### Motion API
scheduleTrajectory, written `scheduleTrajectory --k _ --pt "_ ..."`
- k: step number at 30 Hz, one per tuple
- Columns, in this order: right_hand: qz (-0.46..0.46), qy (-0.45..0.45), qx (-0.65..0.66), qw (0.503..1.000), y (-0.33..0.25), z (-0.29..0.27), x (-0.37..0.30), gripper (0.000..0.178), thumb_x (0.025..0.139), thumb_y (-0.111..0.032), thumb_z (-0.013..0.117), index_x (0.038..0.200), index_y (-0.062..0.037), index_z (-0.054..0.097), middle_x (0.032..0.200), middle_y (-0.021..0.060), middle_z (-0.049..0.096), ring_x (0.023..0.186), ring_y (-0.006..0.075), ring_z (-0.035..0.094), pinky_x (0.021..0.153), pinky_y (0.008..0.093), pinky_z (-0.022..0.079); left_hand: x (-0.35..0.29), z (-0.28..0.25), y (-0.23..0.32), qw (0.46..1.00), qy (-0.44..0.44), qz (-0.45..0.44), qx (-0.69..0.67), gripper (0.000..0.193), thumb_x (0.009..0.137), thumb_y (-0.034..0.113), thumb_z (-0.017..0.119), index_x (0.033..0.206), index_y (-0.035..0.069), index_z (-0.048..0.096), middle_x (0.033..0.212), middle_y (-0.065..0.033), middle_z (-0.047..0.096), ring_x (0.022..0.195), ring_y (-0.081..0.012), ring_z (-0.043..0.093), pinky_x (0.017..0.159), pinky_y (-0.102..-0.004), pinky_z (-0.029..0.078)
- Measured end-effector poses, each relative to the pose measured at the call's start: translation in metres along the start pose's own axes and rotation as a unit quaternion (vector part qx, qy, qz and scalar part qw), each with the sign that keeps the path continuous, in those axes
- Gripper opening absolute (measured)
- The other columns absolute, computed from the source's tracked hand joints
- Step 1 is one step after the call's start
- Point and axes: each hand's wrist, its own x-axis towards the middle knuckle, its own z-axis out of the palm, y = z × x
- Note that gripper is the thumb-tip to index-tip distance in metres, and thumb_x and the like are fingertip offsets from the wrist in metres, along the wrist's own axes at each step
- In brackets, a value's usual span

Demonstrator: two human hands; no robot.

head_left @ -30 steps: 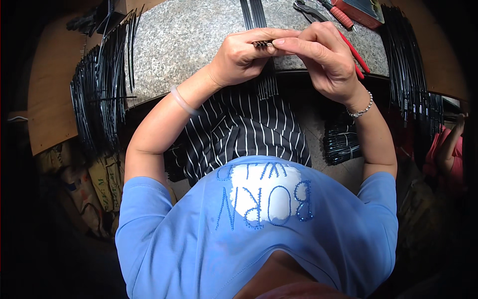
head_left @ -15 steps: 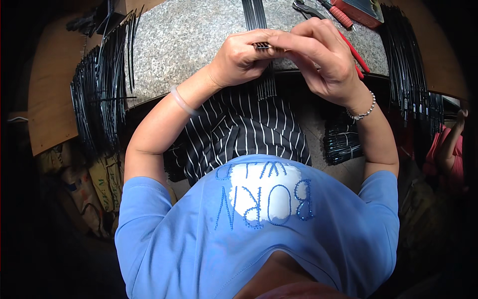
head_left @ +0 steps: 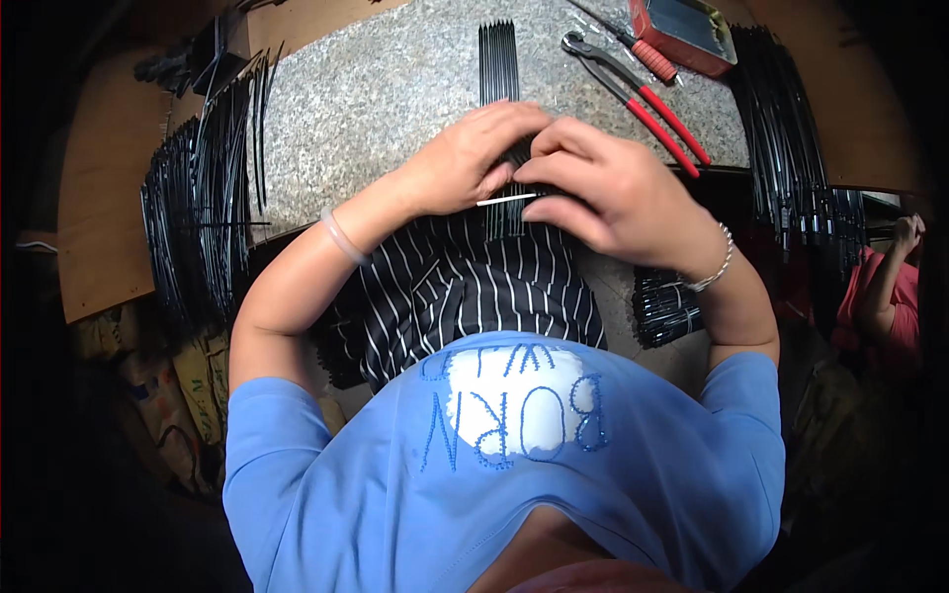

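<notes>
A flat row of thin black rods with pointed far ends (head_left: 498, 64) lies over the near edge of the stone-topped table, its near ends above my lap. My left hand (head_left: 474, 153) is closed over the middle of the row, its fingers curled on top. From the right, my right hand (head_left: 613, 188) reaches in with fingers and thumb bent toward the rods. A short, thin white strip (head_left: 504, 200) crosses the row just below my left fingers, its right end at my right fingertips. Part of the rods is hidden under both hands.
Red-handled pliers (head_left: 638, 104), a red-gripped tool (head_left: 652, 59) and a red box (head_left: 682, 35) lie on the table (head_left: 366, 89) at the right. Black rod bundles hang over the left side (head_left: 198, 198) and right side (head_left: 786, 128). Another person's arm (head_left: 890, 277) shows far right.
Both hands have come down toward me, with the rods now lying flatter and their far tips in view. The white strip now shows across them. The pliers are uncovered by my right hand.
</notes>
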Motion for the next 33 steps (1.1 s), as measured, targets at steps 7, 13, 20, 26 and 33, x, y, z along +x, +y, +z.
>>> scheduleTrajectory --k 7,13,20,26,33 --pt "0.431 -0.077 -0.272 0.857 0.188 -0.101 0.012 0.035 0.078 -0.019 0.063 0.112 -0.0114 0.063 0.121 0.0187 0.057 0.105 0.0322 0.051 0.086 0.0384 0.042 0.010 -0.010 0.005 0.986 -0.150 0.050 0.055 0.094 0.061 0.040 0.079 0.135 0.004 0.034 0.143 -0.0216 0.029 0.134 -0.0380 0.027 0.111 -0.0466 0.023" --pt "0.259 -0.049 -0.336 0.904 0.192 -0.101 0.012 0.017 0.082 -0.017 0.060 0.085 -0.0004 0.065 0.080 0.0064 0.063 0.066 0.0180 0.054 0.062 0.0284 0.043 -0.004 -0.002 0.020 0.966 -0.202 0.041 0.159 0.099 0.062 0.045 0.075 0.139 0.004 0.029 0.146 -0.0197 0.023 0.133 -0.0439 0.022 0.111 -0.0505 0.022" --pt "0.227 0.181 -0.272 0.918 0.123 -0.081 0.003 0.013 0.083 -0.014 0.058 0.088 -0.0033 0.064 0.080 0.0066 0.061 0.070 0.0196 0.053 0.066 0.0314 0.044 -0.021 0.035 0.023 0.975 0.003 0.101 0.198 0.084 0.065 0.021 0.073 0.137 0.005 0.033 0.134 -0.0137 0.045 0.126 -0.0355 0.040 0.107 -0.0481 0.031" --pt "0.061 0.113 -0.187 0.974 0.054 0.020 -0.043 0.010 0.076 -0.004 0.063 0.085 -0.0072 0.063 0.078 0.0014 0.057 0.070 0.0173 0.050 0.076 0.0276 0.038 -0.062 -0.011 0.075 0.961 0.116 0.020 -0.251 0.073 0.066 0.030 0.077 0.127 0.003 0.047 0.118 -0.0173 0.058 0.115 -0.0344 0.053 0.103 -0.0476 0.038" --pt "0.079 0.159 -0.192 0.965 0.039 0.072 -0.074 0.022 0.075 -0.005 0.066 0.096 -0.0132 0.068 0.072 -0.0017 0.048 0.067 0.0150 0.043 0.078 0.0290 0.033 -0.079 -0.045 0.072 0.993 -0.059 0.048 -0.095 0.065 0.063 0.040 0.077 0.110 -0.002 0.060 0.121 -0.0199 0.056 0.117 -0.0357 0.051 0.103 -0.0467 0.039"
